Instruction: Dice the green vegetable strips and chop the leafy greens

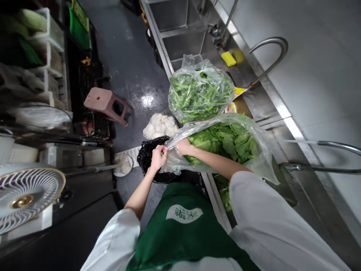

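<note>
My left hand (159, 156) pinches the edge of a large clear plastic bag (262, 158), above a black bin liner (146, 152). Inside the bag's mouth is my right hand (184, 146), at the left end of the leafy greens (225, 140); plastic and leaves partly cover its fingers, so what they grip cannot be made out. The bag lies on its side over the steel counter. Just beyond it sits a second clear bag full of green peppers (197, 94).
Steel sinks (183, 45) and curved taps (275, 60) line the right side, with a yellow sponge (228, 59). A pink stool (105, 103), a bag of white vegetables (160, 126) and a fan (28, 199) are to the left.
</note>
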Available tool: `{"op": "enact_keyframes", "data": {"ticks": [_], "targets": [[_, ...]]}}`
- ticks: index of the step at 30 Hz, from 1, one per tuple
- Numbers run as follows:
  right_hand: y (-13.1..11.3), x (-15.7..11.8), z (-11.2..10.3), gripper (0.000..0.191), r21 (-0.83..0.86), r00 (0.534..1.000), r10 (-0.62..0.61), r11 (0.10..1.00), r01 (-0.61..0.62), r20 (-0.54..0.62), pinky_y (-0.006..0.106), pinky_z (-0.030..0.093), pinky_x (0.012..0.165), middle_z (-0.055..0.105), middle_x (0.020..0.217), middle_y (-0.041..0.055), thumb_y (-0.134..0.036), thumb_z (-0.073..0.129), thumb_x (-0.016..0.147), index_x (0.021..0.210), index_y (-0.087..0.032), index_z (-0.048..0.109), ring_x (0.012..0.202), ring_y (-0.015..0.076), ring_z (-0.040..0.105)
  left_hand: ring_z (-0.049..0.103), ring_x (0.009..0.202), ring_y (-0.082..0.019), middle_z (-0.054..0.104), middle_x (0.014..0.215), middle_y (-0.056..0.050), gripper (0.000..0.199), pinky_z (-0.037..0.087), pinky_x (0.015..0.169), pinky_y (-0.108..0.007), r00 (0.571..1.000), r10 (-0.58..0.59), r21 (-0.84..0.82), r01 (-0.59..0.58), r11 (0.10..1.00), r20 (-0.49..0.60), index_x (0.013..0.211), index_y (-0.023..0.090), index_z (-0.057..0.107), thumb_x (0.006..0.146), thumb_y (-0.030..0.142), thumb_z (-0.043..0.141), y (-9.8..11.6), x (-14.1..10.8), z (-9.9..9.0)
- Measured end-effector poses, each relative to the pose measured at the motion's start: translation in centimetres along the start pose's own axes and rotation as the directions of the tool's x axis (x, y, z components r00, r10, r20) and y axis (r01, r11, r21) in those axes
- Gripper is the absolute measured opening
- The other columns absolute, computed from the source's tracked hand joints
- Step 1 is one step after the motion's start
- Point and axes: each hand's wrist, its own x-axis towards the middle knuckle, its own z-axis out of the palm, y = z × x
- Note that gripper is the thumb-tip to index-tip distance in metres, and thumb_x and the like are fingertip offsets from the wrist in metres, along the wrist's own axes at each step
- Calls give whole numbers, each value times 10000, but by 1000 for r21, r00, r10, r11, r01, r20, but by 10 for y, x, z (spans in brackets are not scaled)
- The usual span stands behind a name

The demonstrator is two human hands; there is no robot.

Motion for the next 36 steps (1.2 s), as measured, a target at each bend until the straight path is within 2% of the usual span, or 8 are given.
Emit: {"op": "enact_keyframes", "data": {"ticks": [6, 9, 12, 17, 27, 32, 34, 36], "targets": [[23, -36, -16, 553, -181, 982, -129, 972, 153, 134, 418, 342, 1077, 705, 1193, 198, -427, 793, 696, 1133, -95, 731, 1183, 351, 568, 534, 646, -145, 599, 678, -20, 162, 444, 698, -261, 979, -200, -91, 196, 976, -45, 780, 152, 685, 848, 285, 621, -25, 18, 18], [18, -33, -21, 585, -187, 984, -111, 973, 136, 139, 419, 338, 1069, 721, 1180, 188, -434, 792, 702, 1170, -90, 720, 1167, 340, 601, 579, 656, -145, 656, 734, -38, 326, 477, 691, -262, 922, -329, -391, 386, 836, 206, 964, 124, 730, 832, 420, 697, -27, 25, 42], [12, -22, -23, 482, -173, 983, -121, 974, 144, 135, 416, 342, 1059, 727, 1195, 169, -396, 765, 745, 1149, -135, 734, 1174, 322, 619, 650, 832, -172, 713, 1011, -89, 646, 517, 773, -273, 915, -159, -568, 358, 741, 370, 1256, 145, 676, 721, 472, 829, -25, 21, 69], [10, -9, -23, 386, -195, 967, -81, 972, 130, 241, 430, 372, 1018, 753, 1126, 146, -377, 753, 748, 1077, -176, 758, 1132, 328, 647, 656, 863, -174, 695, 1105, -109, 887, 538, 831, -302, 948, -133, -633, 294, 716, 290, 1384, 119, 586, 629, 467, 896, -35, 9, 96], [7, -5, -17, 502, -249, 969, -60, 961, 122, 241, 442, 355, 1051, 725, 1206, 147, -397, 767, 732, 1168, -150, 724, 1194, 336, 601, 640, 826, -173, 715, 926, -14, 714, 520, 838, -273, 954, 30, -519, 135, 844, 298, 1348, 98, 640, 647, 159, 756, -45, 21, 92], [15, -18, -20, 561, -252, 973, -110, 954, 160, 202, 436, 342, 1040, 698, 1243, 171, -445, 764, 747, 1208, -129, 715, 1209, 346, 551, 624, 782, -180, 692, 862, -18, 657, 515, 858, -307, 982, -164, -309, 185, 933, 91, 1278, 133, 717, 632, 53, 630, -64, 17, 106], [21, -28, -24, 513, -244, 975, -123, 955, 166, 184, 423, 341, 1031, 699, 1219, 167, -454, 751, 768, 1171, -138, 732, 1194, 338, 537, 634, 862, -200, 710, 943, -59, 614, 506, 908, -322, 959, -285, -351, 265, 898, -5, 1213, 130, 750, 620, 33, 626, -70, 17, 114], [27, -38, -27, 479, -232, 976, -141, 957, 177, 166, 416, 328, 1044, 701, 1193, 152, -453, 735, 790, 1165, -155, 734, 1175, 325, 531, 640, 863, -191, 728, 995, -80, 550, 512, 883, -311, 930, -364, -496, 338, 800, 46, 1151, 119, 768, 625, 33, 631, -69, 20, 122]]}}
